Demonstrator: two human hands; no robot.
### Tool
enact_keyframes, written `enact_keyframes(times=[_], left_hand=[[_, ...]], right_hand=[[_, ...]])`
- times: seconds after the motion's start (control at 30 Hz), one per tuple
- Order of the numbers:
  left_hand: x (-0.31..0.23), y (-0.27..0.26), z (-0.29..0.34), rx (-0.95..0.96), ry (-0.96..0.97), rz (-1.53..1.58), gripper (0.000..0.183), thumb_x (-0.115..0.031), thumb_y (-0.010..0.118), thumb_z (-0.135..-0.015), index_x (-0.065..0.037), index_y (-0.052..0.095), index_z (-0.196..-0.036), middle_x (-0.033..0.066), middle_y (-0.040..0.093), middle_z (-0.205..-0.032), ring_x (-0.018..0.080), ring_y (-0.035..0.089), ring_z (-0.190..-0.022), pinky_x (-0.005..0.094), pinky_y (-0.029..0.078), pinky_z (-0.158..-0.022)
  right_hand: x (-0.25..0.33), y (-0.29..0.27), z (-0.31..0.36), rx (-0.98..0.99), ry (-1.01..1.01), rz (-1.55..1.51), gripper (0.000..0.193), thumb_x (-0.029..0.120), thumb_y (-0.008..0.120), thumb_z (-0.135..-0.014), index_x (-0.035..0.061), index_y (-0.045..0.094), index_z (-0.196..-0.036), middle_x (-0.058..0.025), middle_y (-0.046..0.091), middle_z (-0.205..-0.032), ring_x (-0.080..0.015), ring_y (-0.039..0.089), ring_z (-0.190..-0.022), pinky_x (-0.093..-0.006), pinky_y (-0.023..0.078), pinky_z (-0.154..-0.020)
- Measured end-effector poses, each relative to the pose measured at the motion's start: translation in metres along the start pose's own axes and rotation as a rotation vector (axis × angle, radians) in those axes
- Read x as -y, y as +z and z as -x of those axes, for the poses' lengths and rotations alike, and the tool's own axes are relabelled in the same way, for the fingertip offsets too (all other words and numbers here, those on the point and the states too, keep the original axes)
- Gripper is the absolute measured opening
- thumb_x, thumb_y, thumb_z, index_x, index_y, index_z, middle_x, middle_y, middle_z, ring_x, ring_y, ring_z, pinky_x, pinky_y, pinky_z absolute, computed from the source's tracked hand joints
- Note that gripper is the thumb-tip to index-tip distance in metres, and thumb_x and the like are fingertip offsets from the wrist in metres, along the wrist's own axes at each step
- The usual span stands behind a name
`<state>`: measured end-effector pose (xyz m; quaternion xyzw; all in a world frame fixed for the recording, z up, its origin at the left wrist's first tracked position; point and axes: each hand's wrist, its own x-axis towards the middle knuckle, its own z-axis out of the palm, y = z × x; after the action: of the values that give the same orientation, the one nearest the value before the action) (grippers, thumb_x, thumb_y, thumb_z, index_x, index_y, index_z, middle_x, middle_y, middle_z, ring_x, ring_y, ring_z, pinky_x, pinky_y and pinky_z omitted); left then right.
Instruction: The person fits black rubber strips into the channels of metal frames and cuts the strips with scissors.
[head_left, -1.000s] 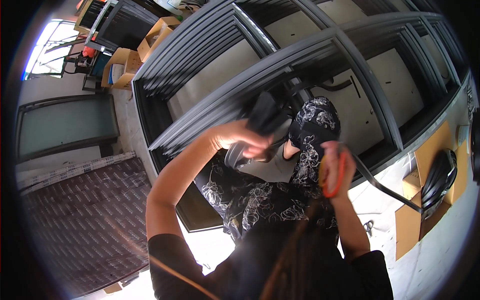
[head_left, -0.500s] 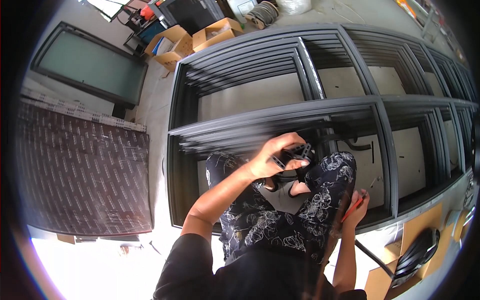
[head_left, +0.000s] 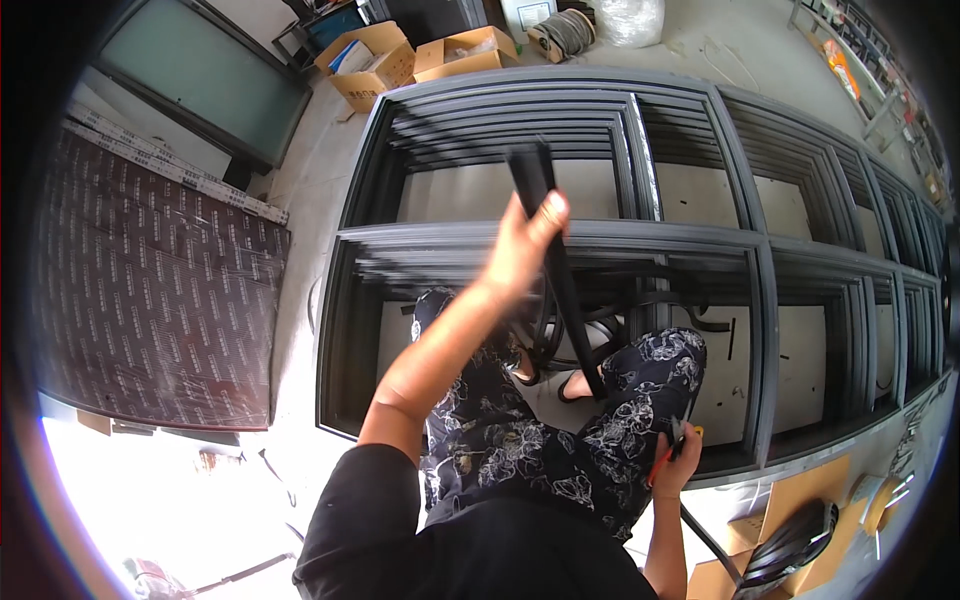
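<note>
My left hand (head_left: 522, 245) is closed round a long black rubber strip (head_left: 566, 300), lifted over the stacked frames. The strip's upper end sticks up past the thumb, blurred, and its lower part hangs down between my knees. By my right thigh, my right hand (head_left: 680, 464) is closed on a small hand tool (head_left: 660, 468) with red handles and a touch of yellow; its metal end points up, and its exact kind is unclear. More black strip lies in loops (head_left: 650, 290) between my legs and over the frame bars.
Stacked dark grey metal frames (head_left: 690, 240) surround my legs. A wrapped brown panel stack (head_left: 160, 300) lies left, with a glazed panel (head_left: 205, 75) beyond. Cardboard boxes (head_left: 460, 60) and a cable spool (head_left: 563, 38) stand behind. Coiled black strip (head_left: 795, 545) sits in a box at lower right.
My left hand has risen and moved away from my lap, drawing the black strip out into a longer, straighter length. My right hand with the red-handled tool has shifted slightly down and left.
</note>
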<state>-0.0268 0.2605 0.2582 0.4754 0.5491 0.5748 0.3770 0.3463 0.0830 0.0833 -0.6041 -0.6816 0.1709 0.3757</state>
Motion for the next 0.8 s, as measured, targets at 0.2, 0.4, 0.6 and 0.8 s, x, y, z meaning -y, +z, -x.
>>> enact_keyframes(times=[0.2,0.4,0.6,0.8], left_hand=[[-0.095,-0.043,-0.072,-0.233,0.379,0.214,0.054,-0.056,0.041,-0.099,-0.005,0.051,-0.112,0.003,0.057,-0.078,0.0138,0.054,-0.073,0.0285,0.047,-0.069],[-0.115,-0.074,-0.162,-0.404,0.42,-0.377,0.05,-0.048,0.045,-0.097,-0.003,0.042,-0.118,0.0128,0.055,-0.1,0.0228,0.055,-0.092,0.0333,0.047,-0.081],[-0.051,-0.081,-0.192,-0.495,0.459,-0.447,0.058,-0.046,0.048,-0.098,0.007,0.041,-0.119,0.0208,0.063,-0.1,0.0338,0.061,-0.095,0.0395,0.046,-0.088],[-0.059,-0.08,-0.093,-0.434,0.48,0.132,0.021,-0.022,0.045,-0.102,-0.002,0.047,-0.095,0.0075,0.057,-0.066,0.0146,0.053,-0.053,0.03,0.048,-0.055]], right_hand=[[0.011,0.001,-0.006,-0.005,0.095,0.031,0.037,0.009,0.07,-0.085,-0.0041,0.053,-0.116,-0.0178,0.058,-0.105,-0.0325,0.057,-0.096,-0.0365,0.045,-0.088],[0.019,0.003,-0.009,-0.035,0.057,0.064,0.037,0.01,0.069,-0.085,-0.0046,0.053,-0.115,-0.0185,0.057,-0.102,-0.0341,0.057,-0.092,-0.0377,0.046,-0.084],[0.025,0.006,-0.011,-0.085,0.046,0.078,0.035,0.005,0.07,-0.084,-0.005,0.054,-0.114,-0.0171,0.057,-0.098,-0.0318,0.056,-0.088,-0.0362,0.046,-0.081],[0.011,0.009,-0.009,-0.19,0.194,-0.088,0.034,0.001,0.068,-0.086,-0.0042,0.054,-0.117,-0.0104,0.058,-0.102,-0.0213,0.056,-0.092,-0.0322,0.046,-0.085]])
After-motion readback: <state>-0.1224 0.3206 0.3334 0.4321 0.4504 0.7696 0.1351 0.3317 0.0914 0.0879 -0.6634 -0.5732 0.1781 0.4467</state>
